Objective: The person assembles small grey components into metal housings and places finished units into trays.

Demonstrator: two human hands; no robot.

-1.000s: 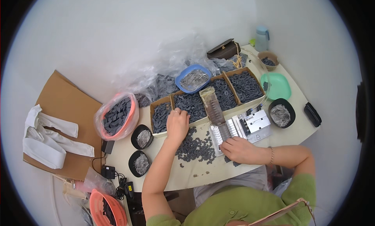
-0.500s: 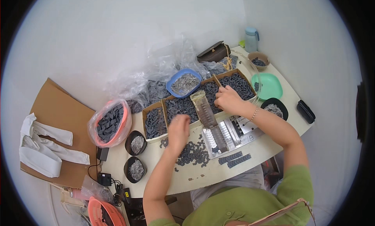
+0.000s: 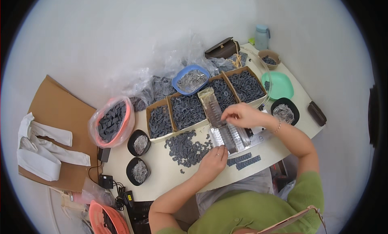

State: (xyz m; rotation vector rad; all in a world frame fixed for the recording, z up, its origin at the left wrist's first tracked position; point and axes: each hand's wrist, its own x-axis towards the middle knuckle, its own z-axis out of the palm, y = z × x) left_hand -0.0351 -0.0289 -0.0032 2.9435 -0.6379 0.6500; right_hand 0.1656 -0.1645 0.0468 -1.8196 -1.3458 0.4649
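Observation:
A metal jig with rows of slots lies near the table's front edge. At its near left corner the fingertips of my left hand are pressed together; anything between them is too small to see. Over the jig's far side hovers my right hand, fingers curled into a pinch whose contents I cannot make out. Beside it, a clear ridged plastic strip slants from the divided box down to the jig. Left of the jig spreads a loose pile of small dark grey pieces. Two joined dark strips lie in front.
A divided cardboard box full of grey pieces spans the middle. A blue tray of metal pins rests behind it. Black bowls with pins stand at left, another at right. A green plate and a pink basket flank the box.
My left hand has come down and right, from above the box's front edge to the jig. My right hand has drawn back from the box's divider toward the jig.

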